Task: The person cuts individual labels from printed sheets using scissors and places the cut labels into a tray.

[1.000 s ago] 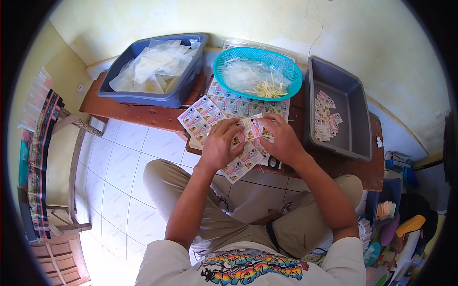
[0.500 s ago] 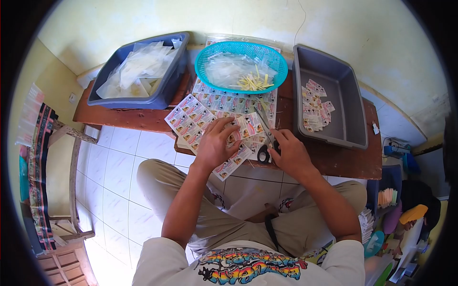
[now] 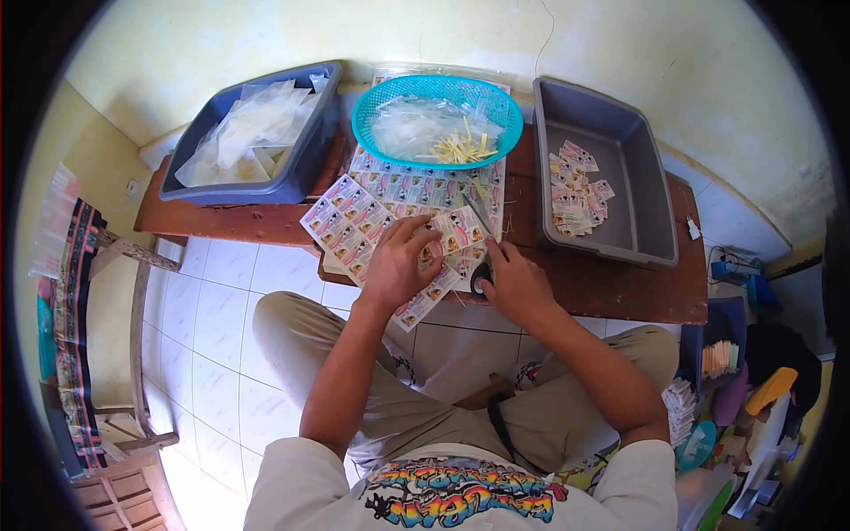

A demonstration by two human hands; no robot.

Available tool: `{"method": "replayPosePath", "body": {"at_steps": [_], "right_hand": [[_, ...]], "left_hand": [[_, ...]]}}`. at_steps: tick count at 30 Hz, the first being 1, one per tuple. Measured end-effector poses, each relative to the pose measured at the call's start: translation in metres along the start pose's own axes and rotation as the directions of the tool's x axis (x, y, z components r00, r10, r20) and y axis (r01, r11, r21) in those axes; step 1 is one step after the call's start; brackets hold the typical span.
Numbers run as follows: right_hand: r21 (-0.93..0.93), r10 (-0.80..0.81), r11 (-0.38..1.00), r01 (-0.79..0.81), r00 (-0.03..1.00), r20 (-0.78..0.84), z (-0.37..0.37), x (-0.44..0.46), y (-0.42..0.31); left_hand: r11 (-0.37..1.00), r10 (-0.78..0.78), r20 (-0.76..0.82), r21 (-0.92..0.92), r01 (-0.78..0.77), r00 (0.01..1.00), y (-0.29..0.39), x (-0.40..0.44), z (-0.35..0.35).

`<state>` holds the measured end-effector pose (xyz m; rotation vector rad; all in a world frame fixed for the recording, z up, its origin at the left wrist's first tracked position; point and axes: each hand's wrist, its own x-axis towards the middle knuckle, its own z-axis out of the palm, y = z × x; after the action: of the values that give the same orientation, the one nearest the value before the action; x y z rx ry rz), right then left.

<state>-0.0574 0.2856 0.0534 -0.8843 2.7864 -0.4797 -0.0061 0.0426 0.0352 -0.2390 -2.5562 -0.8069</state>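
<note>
My left hand (image 3: 398, 264) pinches a printed label strip (image 3: 453, 232) between thumb and fingers, over a larger sheet of labels (image 3: 341, 217). In my right hand (image 3: 518, 288) is a pair of scissors (image 3: 479, 218) with dark handles, its blades pointing away from me along the strip's right end. Whether the blades are fully closed is hard to tell. Another label strip (image 3: 427, 301) sticks out below my left hand, towards the bench's front edge. More printed sheets (image 3: 416, 184) lie flat beneath.
On the wooden bench (image 3: 620, 296), a grey tub (image 3: 633, 177) at right holds cut labels (image 3: 575, 190). A turquoise basket (image 3: 361, 133) at the back holds clear plastic pieces and yellowish strips (image 3: 465, 144). A blue-grey tub (image 3: 310, 150) at left contains translucent sheets (image 3: 252, 124).
The view has shifted slightly, moving the scene a little left. My right hand and the scissors have come slightly closer to my left hand, which keeps its hold on the strip.
</note>
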Motion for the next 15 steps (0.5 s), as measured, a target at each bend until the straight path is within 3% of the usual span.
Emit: {"method": "replayPosePath", "body": {"at_steps": [2, 7, 11, 14, 15], "right_hand": [[-0.03, -0.026, 0.999, 0.026, 1.0, -0.016, 0.002, 0.002, -0.001], [0.026, 0.111, 0.993, -0.114, 0.99, 0.091, -0.001, 0.01, -0.003], [0.048, 0.074, 0.996, -0.076, 0.997, 0.039, 0.0, 0.008, 0.01], [0.077, -0.061, 0.995, 0.067, 0.995, -0.08, -0.002, 0.005, 0.019], [0.17, -0.05, 0.984, 0.061, 0.996, -0.069, -0.016, 0.001, 0.013]], "left_hand": [[1.0, -0.002, -0.005, 0.002, 0.002, 1.0, 0.0, -0.001, -0.001], [1.0, -0.015, -0.01, 0.013, 0.015, 1.0, -0.003, -0.003, -0.006], [1.0, -0.03, -0.032, 0.001, 0.03, 0.999, -0.005, -0.004, -0.01], [0.999, -0.035, -0.055, -0.006, 0.035, 0.998, -0.007, -0.005, -0.014], [0.999, -0.038, -0.065, -0.013, 0.038, 0.997, -0.008, -0.005, -0.015]]}}
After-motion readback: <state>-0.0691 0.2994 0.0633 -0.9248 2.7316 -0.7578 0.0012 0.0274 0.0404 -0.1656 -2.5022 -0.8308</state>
